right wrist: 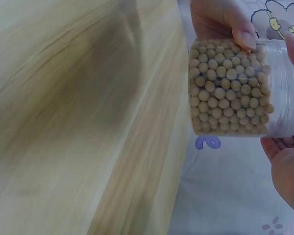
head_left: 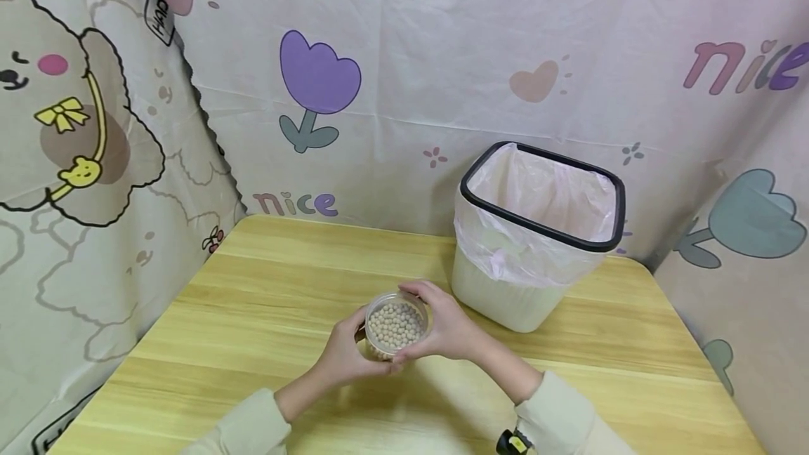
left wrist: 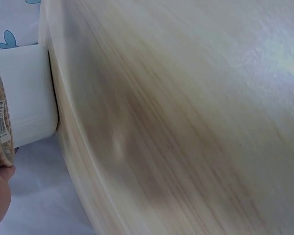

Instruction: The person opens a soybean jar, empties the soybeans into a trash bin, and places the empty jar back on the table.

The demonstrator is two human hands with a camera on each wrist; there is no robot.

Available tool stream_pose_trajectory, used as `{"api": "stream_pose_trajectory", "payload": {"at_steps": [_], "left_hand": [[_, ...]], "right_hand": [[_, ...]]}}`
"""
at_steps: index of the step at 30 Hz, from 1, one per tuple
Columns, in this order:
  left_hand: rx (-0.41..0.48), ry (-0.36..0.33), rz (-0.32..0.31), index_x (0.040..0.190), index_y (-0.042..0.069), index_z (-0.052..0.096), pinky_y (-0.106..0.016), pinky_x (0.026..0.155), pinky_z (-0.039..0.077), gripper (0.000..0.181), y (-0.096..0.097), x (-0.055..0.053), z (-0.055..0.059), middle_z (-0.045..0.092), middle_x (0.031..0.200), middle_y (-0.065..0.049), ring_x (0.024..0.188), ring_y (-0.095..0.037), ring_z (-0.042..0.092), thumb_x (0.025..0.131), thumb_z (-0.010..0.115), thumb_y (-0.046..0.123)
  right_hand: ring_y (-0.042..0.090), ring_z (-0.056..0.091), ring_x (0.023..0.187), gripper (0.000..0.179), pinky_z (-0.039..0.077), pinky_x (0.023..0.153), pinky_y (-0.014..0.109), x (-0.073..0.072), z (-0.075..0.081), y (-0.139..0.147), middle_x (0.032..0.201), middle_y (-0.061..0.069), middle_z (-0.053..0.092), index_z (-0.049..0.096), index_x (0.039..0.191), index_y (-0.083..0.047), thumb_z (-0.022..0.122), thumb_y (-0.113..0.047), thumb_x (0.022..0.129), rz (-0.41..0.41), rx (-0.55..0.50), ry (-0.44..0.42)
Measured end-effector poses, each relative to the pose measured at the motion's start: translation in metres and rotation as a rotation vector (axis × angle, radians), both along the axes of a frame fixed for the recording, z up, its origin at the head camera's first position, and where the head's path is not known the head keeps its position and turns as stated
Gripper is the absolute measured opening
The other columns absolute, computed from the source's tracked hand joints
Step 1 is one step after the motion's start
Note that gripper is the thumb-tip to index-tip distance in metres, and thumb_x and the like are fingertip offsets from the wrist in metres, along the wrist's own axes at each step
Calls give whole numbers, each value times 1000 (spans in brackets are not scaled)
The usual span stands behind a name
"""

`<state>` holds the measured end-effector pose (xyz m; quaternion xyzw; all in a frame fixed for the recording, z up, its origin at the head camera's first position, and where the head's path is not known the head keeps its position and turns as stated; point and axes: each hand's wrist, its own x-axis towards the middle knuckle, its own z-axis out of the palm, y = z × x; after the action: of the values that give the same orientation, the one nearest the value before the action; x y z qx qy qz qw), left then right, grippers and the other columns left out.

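A clear plastic jar (head_left: 397, 325) of small round beige beads is held up over the table between both hands. My left hand (head_left: 344, 353) grips its left side, with the thumb toward the front. On the other side my right hand (head_left: 445, 325) curls round the upper part near the rim. In the right wrist view the jar (right wrist: 230, 88) shows beads filling most of it, with a bare transparent band by its mouth. A white barcode label (left wrist: 1, 122) sits on its base in the left wrist view.
A pale bin (head_left: 505, 300) with a black rim and a thin pinkish bag liner stands at the back right of the wooden table (head_left: 265, 293). Printed cloth (head_left: 404, 83) hangs behind and at both sides. A black band (head_left: 513, 442) is at the right sleeve.
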<state>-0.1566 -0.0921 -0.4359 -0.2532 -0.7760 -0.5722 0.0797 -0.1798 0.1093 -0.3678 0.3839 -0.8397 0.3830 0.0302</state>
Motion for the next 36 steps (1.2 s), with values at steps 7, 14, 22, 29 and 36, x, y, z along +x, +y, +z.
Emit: {"api": "stream_pose_trajectory", "payload": {"at_steps": [7, 14, 22, 29, 36], "left_hand": [[9, -15, -20, 128, -2, 47, -22, 89, 53, 83, 0, 0, -1, 59, 118, -18, 105, -14, 59, 58, 86, 16], [-10, -37, -7, 128, -2, 48, -22, 88, 53, 84, 0, 1, 1, 60, 116, -17, 102, -16, 61, 56, 87, 19], [-25, -53, -2, 129, -2, 47, -23, 87, 54, 86, -1, 2, 1, 61, 116, -17, 101, -16, 61, 56, 87, 19], [-13, -67, 1, 130, -2, 45, -22, 86, 54, 85, -1, 2, -2, 60, 116, -18, 101, -15, 61, 58, 87, 15], [-34, -45, 62, 129, -2, 45, -20, 85, 53, 84, 4, 1, -5, 61, 115, -17, 101, -27, 62, 60, 86, 20]], "right_hand": [[27, 55, 111, 88, 50, 97, 33, -4, 1, 5, 124, 18, 54, 45, 127, 5, 89, -19, 55, 43, -22, -46], [29, 55, 115, 85, 47, 100, 30, -8, -1, 9, 126, 19, 55, 44, 128, 7, 87, -11, 57, 61, -87, -242], [35, 55, 113, 76, 47, 100, 25, -12, -1, 16, 123, 25, 55, 45, 126, 12, 83, -3, 62, 144, -166, -356], [35, 56, 112, 74, 49, 98, 32, -6, 2, 17, 126, 25, 53, 43, 128, 12, 80, -8, 67, 127, -84, -229], [27, 51, 113, 89, 51, 94, 41, 12, 4, -5, 126, 17, 47, 42, 130, 4, 79, -44, 66, -147, 199, 105]]}}
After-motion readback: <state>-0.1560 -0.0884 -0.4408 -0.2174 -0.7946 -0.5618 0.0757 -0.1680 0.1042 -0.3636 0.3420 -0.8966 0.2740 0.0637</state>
